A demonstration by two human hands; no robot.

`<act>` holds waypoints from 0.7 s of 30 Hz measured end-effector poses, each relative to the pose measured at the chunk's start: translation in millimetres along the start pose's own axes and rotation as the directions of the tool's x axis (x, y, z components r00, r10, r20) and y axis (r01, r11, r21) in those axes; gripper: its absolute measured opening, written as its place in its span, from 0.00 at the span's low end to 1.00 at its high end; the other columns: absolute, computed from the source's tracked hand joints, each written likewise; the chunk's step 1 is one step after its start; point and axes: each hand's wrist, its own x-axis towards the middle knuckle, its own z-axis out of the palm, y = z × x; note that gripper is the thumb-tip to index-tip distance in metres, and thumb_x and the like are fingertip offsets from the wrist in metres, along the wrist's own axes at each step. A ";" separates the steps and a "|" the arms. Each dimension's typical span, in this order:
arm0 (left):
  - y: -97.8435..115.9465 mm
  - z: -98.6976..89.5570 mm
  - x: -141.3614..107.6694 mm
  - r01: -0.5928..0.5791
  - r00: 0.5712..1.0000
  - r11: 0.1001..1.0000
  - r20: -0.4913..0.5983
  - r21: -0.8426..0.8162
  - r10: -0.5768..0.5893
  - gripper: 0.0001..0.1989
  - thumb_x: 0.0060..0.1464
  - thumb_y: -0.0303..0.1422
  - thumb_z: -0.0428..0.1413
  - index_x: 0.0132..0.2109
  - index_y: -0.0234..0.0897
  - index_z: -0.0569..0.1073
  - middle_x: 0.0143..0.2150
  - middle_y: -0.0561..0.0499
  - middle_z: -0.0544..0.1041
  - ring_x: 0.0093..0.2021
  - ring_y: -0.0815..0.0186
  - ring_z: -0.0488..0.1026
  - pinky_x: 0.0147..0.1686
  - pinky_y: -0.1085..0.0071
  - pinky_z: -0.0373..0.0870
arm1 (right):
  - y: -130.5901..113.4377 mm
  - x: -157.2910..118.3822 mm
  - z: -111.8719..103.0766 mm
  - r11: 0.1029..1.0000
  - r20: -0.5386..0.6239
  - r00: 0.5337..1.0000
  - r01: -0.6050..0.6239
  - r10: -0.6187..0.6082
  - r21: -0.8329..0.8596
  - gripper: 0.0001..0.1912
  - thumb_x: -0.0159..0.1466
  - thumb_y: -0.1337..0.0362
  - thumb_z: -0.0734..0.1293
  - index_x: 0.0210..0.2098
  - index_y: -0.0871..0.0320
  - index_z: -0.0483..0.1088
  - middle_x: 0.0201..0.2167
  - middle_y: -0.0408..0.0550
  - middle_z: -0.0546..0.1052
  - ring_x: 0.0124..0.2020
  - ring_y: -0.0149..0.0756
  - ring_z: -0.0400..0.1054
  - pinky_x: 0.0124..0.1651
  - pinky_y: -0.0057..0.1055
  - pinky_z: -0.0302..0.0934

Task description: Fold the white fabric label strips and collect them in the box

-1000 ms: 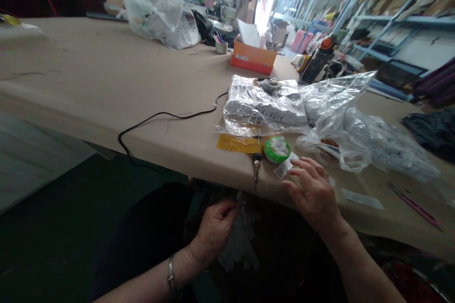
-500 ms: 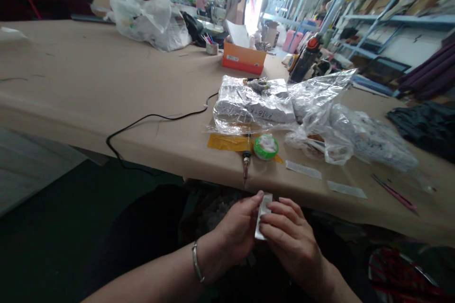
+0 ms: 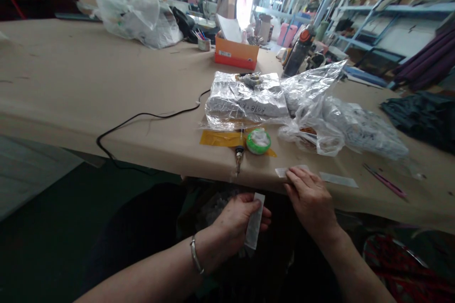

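Observation:
Below the table edge, my left hand (image 3: 236, 220) is closed on a whitish translucent strip (image 3: 253, 227), its thumb pressing the upper part. The strip hangs slanted downward from the grip. My right hand (image 3: 313, 199) lies at the table's front edge, fingers stretched over a second translucent strip (image 3: 282, 172) that rests on the tabletop. The fingertips cover part of that strip. Right of this hand lies a third strip (image 3: 338, 179). A soldering iron (image 3: 239, 157) points its tip toward the front edge, beside a green round container (image 3: 258, 142) with white fluffy stuff in it.
Clear plastic wraps a white packet (image 3: 249, 104), with more plastic bags (image 3: 366, 125) to its right. Pink-handled tweezers (image 3: 384, 181) lie at the right. A black cable (image 3: 149, 115) crosses the table (image 3: 88, 75). An orange box (image 3: 236, 52) stands behind. People sit in the background.
My right hand has left the strip in my left hand and moved up and right onto a strip on the table. The left hand keeps its strip. The view has shifted slightly.

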 end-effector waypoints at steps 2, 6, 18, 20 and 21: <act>0.7 0.5 2.2 0.028 1.000 0.999 -0.001 0.030 -0.028 0.05 0.55 0.30 0.54 0.37 0.31 0.71 0.28 0.46 0.76 0.25 0.67 0.74 0.28 0.71 0.70 | -1.9 -8.1 -3.2 0.988 -0.097 0.995 0.008 0.007 0.157 0.08 0.64 0.69 0.63 0.40 0.57 0.73 0.42 0.51 0.78 0.47 0.42 0.70 0.53 0.43 0.63; 4.9 5.3 1.8 0.057 0.995 0.998 0.082 -0.007 -0.057 0.07 0.53 0.29 0.54 0.36 0.28 0.73 0.27 0.46 0.76 0.23 0.69 0.72 0.27 0.72 0.69 | -22.7 -21.0 -10.9 0.888 -0.144 0.989 0.056 0.012 0.457 0.09 0.62 0.71 0.64 0.38 0.54 0.74 0.40 0.49 0.78 0.49 0.41 0.71 0.52 0.44 0.66; 6.1 10.2 -10.5 0.050 0.982 0.970 0.191 -0.239 -0.004 0.07 0.44 0.29 0.61 0.28 0.27 0.73 0.24 0.50 0.71 0.21 0.73 0.66 0.21 0.78 0.59 | -57.9 -40.4 -7.7 0.814 -0.071 0.970 0.234 -0.233 0.532 0.09 0.62 0.72 0.64 0.38 0.56 0.73 0.36 0.47 0.79 0.50 0.39 0.69 0.54 0.43 0.63; 5.0 10.3 -11.3 0.052 0.981 0.968 0.192 -0.245 -0.004 0.09 0.46 0.32 0.61 0.30 0.27 0.73 0.24 0.50 0.71 0.22 0.73 0.66 0.21 0.77 0.60 | -59.9 -42.3 -7.9 0.832 -0.044 0.971 0.224 -0.234 0.508 0.09 0.63 0.72 0.63 0.38 0.56 0.73 0.38 0.47 0.79 0.51 0.39 0.69 0.56 0.44 0.62; 4.4 10.4 -11.6 0.052 0.980 0.969 0.199 -0.241 -0.003 0.10 0.47 0.33 0.61 0.30 0.27 0.73 0.25 0.50 0.71 0.22 0.73 0.67 0.22 0.77 0.61 | -62.4 -43.2 -8.3 0.843 -0.034 0.973 0.217 -0.230 0.492 0.09 0.63 0.72 0.62 0.39 0.56 0.73 0.38 0.47 0.79 0.51 0.39 0.69 0.57 0.44 0.61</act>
